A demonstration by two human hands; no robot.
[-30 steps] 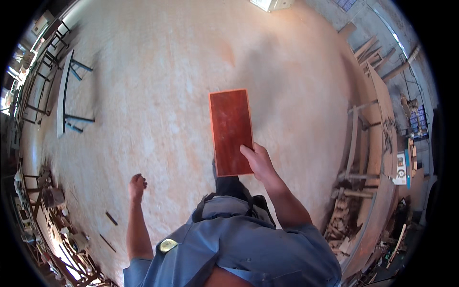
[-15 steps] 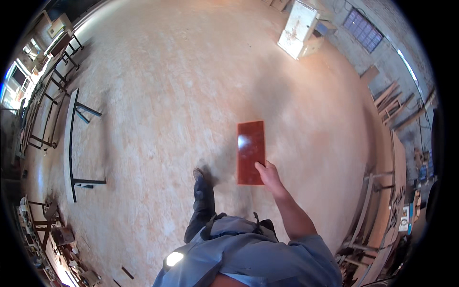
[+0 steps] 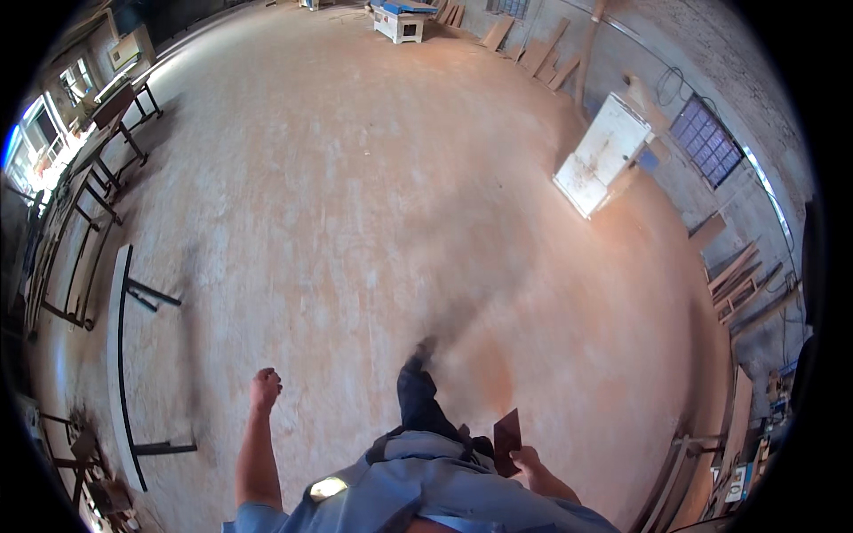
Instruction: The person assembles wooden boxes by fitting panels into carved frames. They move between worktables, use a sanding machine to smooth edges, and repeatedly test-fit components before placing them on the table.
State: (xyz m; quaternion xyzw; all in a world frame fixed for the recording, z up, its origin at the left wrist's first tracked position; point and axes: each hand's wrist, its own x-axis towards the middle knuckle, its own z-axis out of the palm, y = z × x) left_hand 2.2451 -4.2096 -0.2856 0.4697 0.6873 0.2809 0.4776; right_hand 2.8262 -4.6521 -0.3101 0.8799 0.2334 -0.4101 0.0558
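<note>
A flat, rectangular reddish-brown panel (image 3: 506, 437) is gripped at its edge by my right hand (image 3: 528, 460), low and close to my right side. It stands tilted, so its face looks narrow and dark. My left hand (image 3: 266, 389) hangs out in front on the left, above the floor, with its fingers curled in and nothing visible in them.
A long narrow bench (image 3: 119, 373) with dark legs stands at the left, beside several dark-legged tables (image 3: 93, 191). A white cabinet-like machine (image 3: 604, 153) stands ahead on the right. Boards (image 3: 736, 280) lean along the right wall; a blue-topped machine (image 3: 400, 22) is far ahead.
My right hand has brought the panel down and back toward my body, tilting it. My left hand has come into view. The white machine and wall have shifted lower as the view moved.
</note>
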